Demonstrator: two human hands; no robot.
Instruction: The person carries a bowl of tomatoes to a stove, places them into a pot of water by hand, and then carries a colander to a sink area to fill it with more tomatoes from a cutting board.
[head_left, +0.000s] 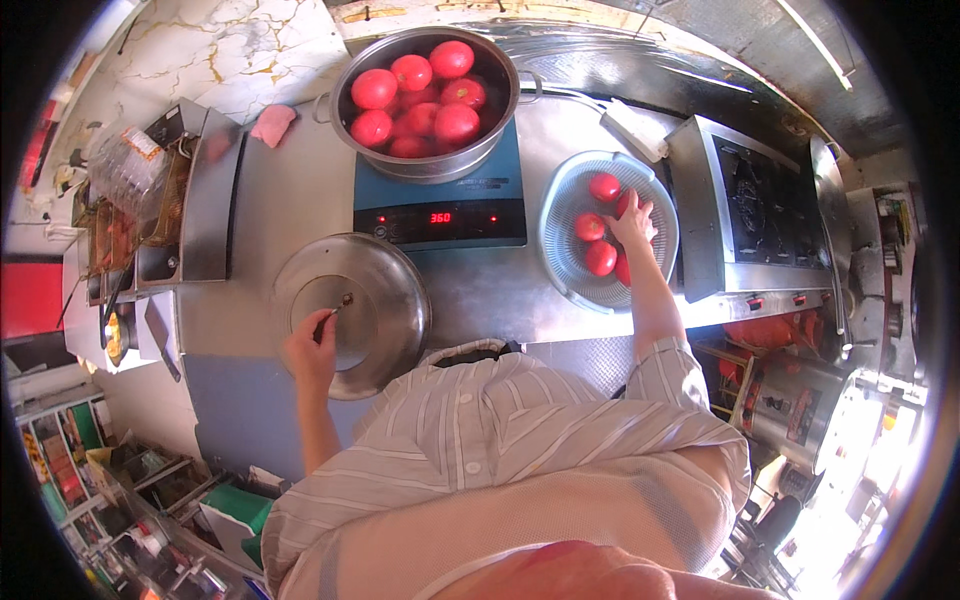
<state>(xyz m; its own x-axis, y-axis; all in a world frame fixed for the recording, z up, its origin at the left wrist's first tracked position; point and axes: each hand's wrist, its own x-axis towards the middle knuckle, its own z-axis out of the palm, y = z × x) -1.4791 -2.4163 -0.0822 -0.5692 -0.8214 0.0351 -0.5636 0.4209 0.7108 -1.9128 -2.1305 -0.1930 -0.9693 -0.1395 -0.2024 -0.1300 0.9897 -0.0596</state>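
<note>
My left hand pinches the small knob at the centre of a round metal pot lid, which lies at the counter's front edge. My right hand reaches into a light blue plastic colander and has its fingers on a tomato; how firmly they grip it is partly hidden. Several other tomatoes lie in the colander. Behind the lid, an uncovered steel pot full of tomatoes stands on a blue induction cooker with a lit display.
A pink cloth lies at the back left, beside a steel fryer with wire baskets. A white power strip lies behind the colander. To the right stands a steel-framed cooking appliance with a dark top.
</note>
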